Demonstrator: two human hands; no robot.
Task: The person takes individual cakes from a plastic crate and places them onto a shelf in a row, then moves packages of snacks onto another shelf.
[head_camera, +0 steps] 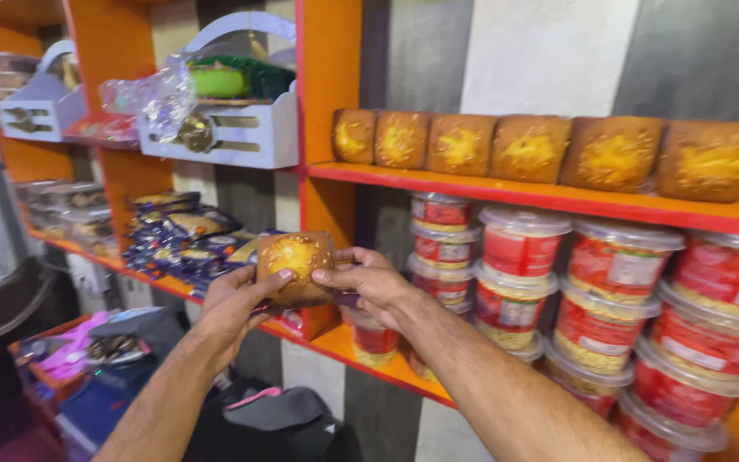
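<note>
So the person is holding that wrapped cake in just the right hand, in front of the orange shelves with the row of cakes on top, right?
Not quite. Both hands hold it: the left hand and the right hand each have a grip on the wrapped cake, as the head view shows. The rest stands: it is held in front of the orange shelves, with a row of cakes on the upper one.
</note>
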